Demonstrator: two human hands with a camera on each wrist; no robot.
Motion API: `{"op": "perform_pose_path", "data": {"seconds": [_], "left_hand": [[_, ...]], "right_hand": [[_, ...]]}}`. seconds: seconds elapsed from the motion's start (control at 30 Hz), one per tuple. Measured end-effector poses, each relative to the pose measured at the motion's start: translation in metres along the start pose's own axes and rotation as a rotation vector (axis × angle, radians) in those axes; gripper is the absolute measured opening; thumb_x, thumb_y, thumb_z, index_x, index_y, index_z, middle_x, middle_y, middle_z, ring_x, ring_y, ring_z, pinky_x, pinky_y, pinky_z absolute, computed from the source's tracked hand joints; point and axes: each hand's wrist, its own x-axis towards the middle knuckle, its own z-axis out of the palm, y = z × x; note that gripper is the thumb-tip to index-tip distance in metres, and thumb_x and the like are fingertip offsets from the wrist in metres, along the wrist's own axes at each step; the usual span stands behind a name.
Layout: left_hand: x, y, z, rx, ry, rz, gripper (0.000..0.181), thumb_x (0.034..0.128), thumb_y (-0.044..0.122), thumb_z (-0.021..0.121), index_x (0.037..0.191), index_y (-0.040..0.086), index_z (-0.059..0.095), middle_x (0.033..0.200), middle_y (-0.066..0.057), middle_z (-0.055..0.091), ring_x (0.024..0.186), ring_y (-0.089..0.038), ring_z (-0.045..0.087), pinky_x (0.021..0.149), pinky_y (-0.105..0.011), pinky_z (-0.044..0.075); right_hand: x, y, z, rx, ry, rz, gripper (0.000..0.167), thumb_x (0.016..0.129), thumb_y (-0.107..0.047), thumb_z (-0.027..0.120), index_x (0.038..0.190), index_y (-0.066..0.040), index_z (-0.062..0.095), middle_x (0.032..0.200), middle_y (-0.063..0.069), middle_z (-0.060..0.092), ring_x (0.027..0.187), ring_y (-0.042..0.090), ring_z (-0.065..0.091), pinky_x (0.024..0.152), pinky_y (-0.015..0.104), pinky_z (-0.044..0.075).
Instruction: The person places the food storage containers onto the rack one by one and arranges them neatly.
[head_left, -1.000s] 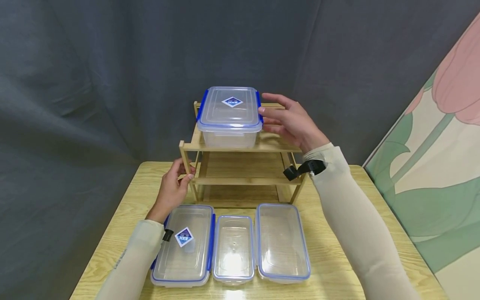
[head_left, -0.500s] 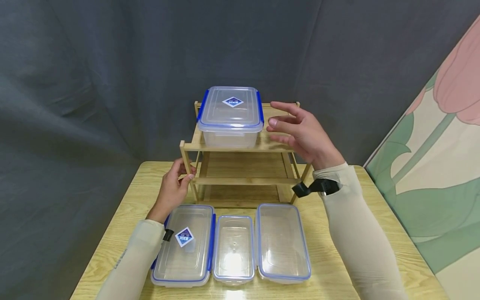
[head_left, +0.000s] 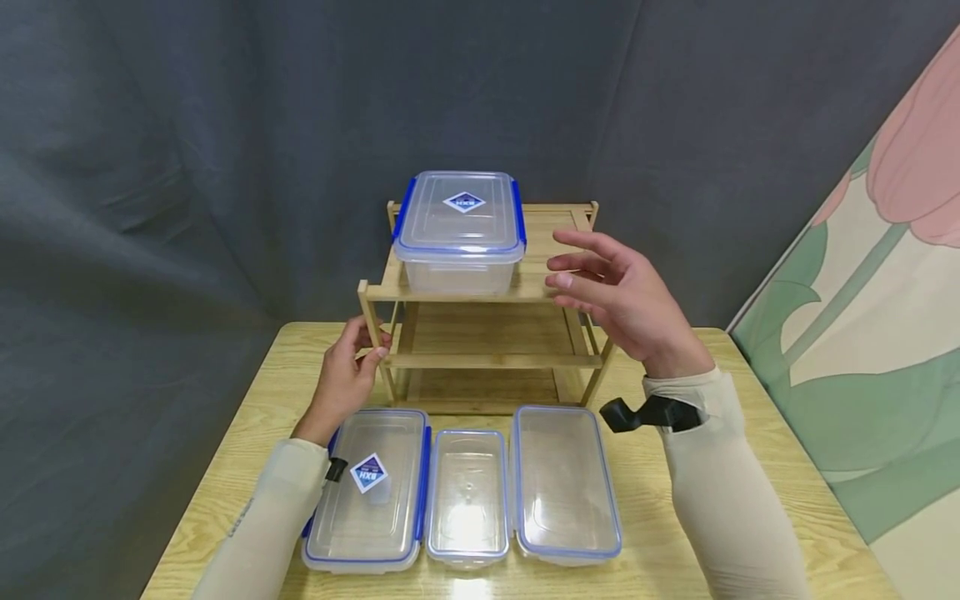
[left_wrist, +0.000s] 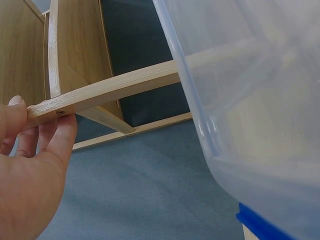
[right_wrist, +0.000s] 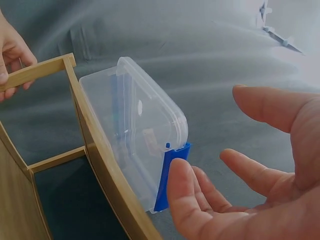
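Note:
My left hand (head_left: 347, 375) grips the left front leg of a wooden tiered rack (head_left: 487, 362), thumb on one side and fingers on the other. On the left part of the rack's top shelf stands a clear lidded food container (head_left: 461, 229) with blue side clips and a diamond-shaped label. Right of that container, my right hand (head_left: 630, 304) hovers with fingers spread and loosely bent, holding nothing. In the right wrist view the fingertips overlap the blue clip (right_wrist: 171, 180), but the head view shows a gap between hand and container.
On the wooden table (head_left: 660, 500), in front of the rack, lie a wide labelled container (head_left: 367, 525), a narrow container (head_left: 468, 492) and another wide container (head_left: 566, 483). A dark curtain (head_left: 300, 125) hangs behind. A floral panel (head_left: 885, 333) stands at right.
My right hand has drawn away from the container's right clip, moving right and back toward me. The left hand, the rack and the containers look the same.

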Motion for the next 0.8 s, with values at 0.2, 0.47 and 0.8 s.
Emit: {"op": "perform_pose_path", "data": {"seconds": [0.2,0.47,0.8], "left_hand": [[0.0,0.001,0.0,0.003,0.005,-0.005,0.036,0.1043,-0.001,0.062,0.139,0.003,0.052,0.119,-0.018,0.069,0.109,-0.034,0.071,0.086,-0.026,0.061],[0.0,0.0,-0.001,-0.009,0.015,-0.002,0.036,0.1034,-0.004,0.062,0.138,0.002,0.053,0.118,-0.019,0.069,0.109,-0.038,0.071,0.085,-0.021,0.059],[0.0,0.0,-0.001,-0.013,0.005,0.002,0.037,0.1036,-0.003,0.062,0.138,0.001,0.052,0.119,-0.018,0.069,0.111,-0.035,0.071,0.087,-0.023,0.06]], "right_hand": [[-0.017,0.004,-0.003,-0.016,-0.02,-0.045,0.05,0.099,0.005,0.067,0.146,-0.01,0.06,0.123,0.014,0.067,0.108,0.022,0.072,0.087,0.029,0.063],[-0.033,0.016,-0.011,-0.021,-0.04,-0.105,0.049,0.1,0.01,0.063,0.146,-0.008,0.06,0.123,0.012,0.07,0.111,0.019,0.073,0.09,0.029,0.062],[-0.056,0.034,-0.015,-0.111,-0.033,-0.109,0.05,0.098,0.011,0.064,0.147,0.005,0.052,0.128,0.01,0.067,0.117,0.022,0.068,0.093,0.027,0.061]]}}
